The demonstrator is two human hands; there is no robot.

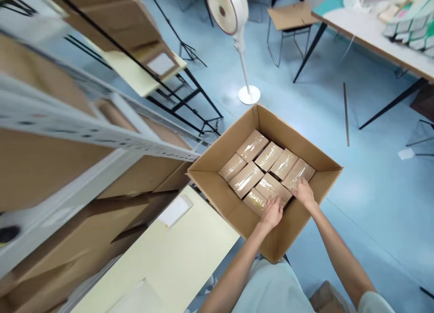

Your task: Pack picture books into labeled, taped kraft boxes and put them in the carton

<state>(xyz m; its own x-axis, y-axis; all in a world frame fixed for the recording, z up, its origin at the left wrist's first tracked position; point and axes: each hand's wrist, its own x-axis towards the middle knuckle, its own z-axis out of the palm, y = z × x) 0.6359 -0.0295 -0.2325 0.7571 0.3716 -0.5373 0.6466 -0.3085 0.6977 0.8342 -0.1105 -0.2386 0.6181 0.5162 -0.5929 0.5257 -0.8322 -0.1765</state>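
Observation:
A large open cardboard carton (217,193) stands in front of me, packed with several small taped brown boxes (252,146). Both my hands reach into its near corner. My left hand (272,212) rests with its fingers curled over the edge of the nearest small box (255,200). My right hand (304,192) lies with fingers stretched on a small box (298,172) at the right end of the row. Neither box is lifted.
Metal shelving (101,137) with big cardboard cartons fills the left side. A pale yellow board (162,263) lies below it. A white standing fan (233,19) stands on the blue floor beyond the carton. A chair (291,19) and a table (369,37) are at the top right.

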